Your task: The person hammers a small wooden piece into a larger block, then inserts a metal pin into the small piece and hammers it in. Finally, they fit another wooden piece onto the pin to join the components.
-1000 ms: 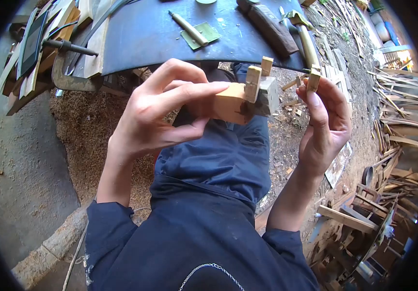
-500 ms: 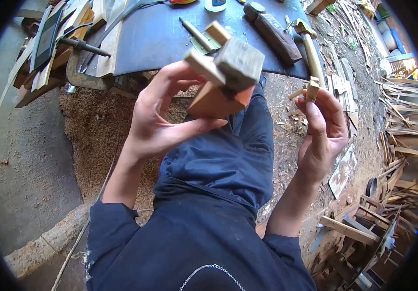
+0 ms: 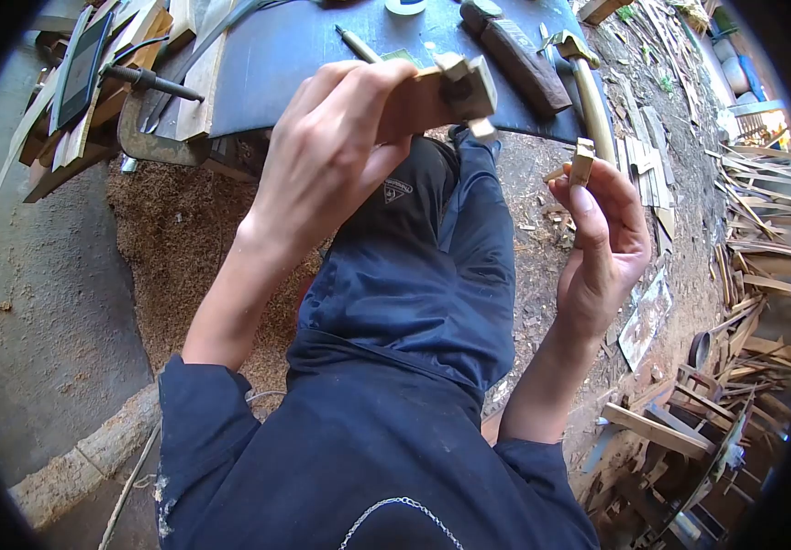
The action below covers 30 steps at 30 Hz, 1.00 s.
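My left hand (image 3: 336,133) is closed around a reddish-brown wooden block (image 3: 416,105). Its far end has a greyish face, with pale wood pieces sticking out around it; motion blurs this end. The fingers hide part of the block. Off to the right, my right hand (image 3: 608,225) pinches a small pale wooden piece (image 3: 582,162) between thumb and fingers. A thin stick end shows just left of that piece, by the same fingers. Both hands are raised above my lap, apart from each other, near the front edge of the blue-topped table (image 3: 258,82).
On the table lie a dark wooden block-shaped tool (image 3: 524,69), a hammer (image 3: 592,105) and a slim pen-like tool (image 3: 359,44). A clamp (image 3: 134,137) and stacked boards with a flat dark-screened device (image 3: 83,73) stand at left. Sawdust (image 3: 175,238) and wood scraps cover the floor.
My left hand has moved up and turned over, its back now toward me, tilting the block so its grey end points right. My right hand has shifted slightly left and up with the small piece.
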Tool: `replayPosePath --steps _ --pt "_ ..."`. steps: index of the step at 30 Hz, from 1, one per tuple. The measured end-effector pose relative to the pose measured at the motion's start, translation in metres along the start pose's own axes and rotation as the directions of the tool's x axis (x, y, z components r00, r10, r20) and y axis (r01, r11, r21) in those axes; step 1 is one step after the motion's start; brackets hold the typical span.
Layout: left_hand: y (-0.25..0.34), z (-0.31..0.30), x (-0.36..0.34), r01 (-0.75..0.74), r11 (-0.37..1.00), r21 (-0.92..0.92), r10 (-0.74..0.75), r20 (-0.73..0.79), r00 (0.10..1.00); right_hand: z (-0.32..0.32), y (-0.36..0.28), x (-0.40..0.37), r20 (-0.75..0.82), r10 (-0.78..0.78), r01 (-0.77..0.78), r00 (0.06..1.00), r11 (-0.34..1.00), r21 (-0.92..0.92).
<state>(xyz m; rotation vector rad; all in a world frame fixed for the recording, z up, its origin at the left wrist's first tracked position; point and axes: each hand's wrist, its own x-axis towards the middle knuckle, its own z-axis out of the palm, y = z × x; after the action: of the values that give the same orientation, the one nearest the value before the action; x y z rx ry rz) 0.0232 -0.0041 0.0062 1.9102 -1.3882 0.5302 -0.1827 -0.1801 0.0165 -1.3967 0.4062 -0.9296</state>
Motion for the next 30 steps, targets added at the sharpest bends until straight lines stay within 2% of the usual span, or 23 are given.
replayPosePath --steps 7,13,19,22,30 --pt "-0.002 0.019 0.019 -0.080 0.977 0.195 0.037 0.216 0.976 -0.012 -0.002 -0.003 -0.046 0.028 -0.029 0.999 0.999 -0.022" --pt "-0.005 0.031 0.022 -0.217 0.922 0.322 0.100 0.344 0.934 -0.016 0.005 -0.002 -0.039 0.027 -0.026 0.999 1.000 0.011" --pt "-0.002 0.039 0.018 -0.310 0.823 0.476 0.068 0.459 0.886 -0.019 0.007 -0.001 -0.039 0.042 -0.042 0.998 0.999 0.023" --pt "0.000 0.039 0.018 -0.349 0.773 0.530 0.071 0.474 0.878 -0.022 0.009 -0.001 -0.034 0.053 -0.052 0.998 0.998 0.029" --pt "0.005 0.038 0.012 -0.209 0.893 0.400 0.051 0.370 0.927 -0.016 0.008 0.010 0.008 0.042 -0.041 0.999 0.995 -0.095"
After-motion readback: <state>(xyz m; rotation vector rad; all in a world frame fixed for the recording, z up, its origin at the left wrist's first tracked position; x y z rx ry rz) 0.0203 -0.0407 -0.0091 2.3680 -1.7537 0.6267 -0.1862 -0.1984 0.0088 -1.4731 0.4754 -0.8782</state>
